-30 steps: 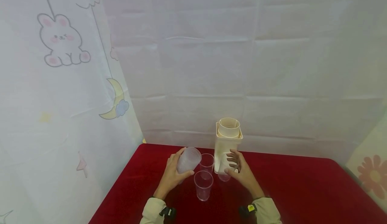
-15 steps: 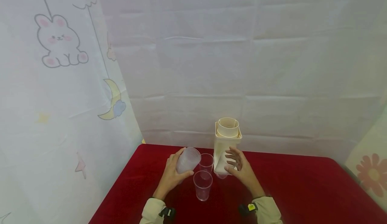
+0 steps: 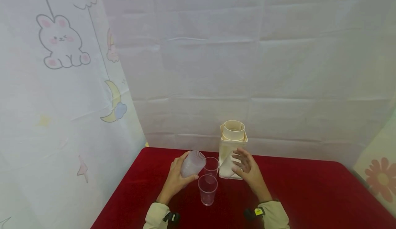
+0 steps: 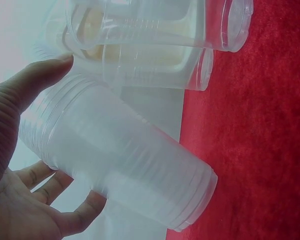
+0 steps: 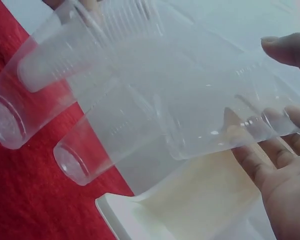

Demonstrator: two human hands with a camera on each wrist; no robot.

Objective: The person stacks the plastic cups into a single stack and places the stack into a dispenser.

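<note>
My left hand [image 3: 179, 177] grips a tilted stack of nested clear plastic cups [image 3: 193, 163]; in the left wrist view the cup stack [image 4: 120, 150] lies between the thumb and the fingers. One single clear plastic cup [image 3: 227, 167] is in my right hand [image 3: 249, 172], tilted with its base toward the left. Seen from the right wrist, that single cup [image 5: 205, 120] has fingers beneath it and the thumb over its rim end. Between my hands, two more clear cups stand upright on the table, a nearer cup [image 3: 208, 191] and a farther cup [image 3: 211, 163].
Behind the right hand stands a tall cream-coloured holder [image 3: 234, 132] with a round collar on top. A red cloth [image 3: 303, 187] covers the table. Pale printed curtains [image 3: 198, 67] hang close behind and to the left.
The single cup in my right hand has tipped, its base swinging up and left, and the right hand has risen slightly. My left hand and the stack stay nearly still.
</note>
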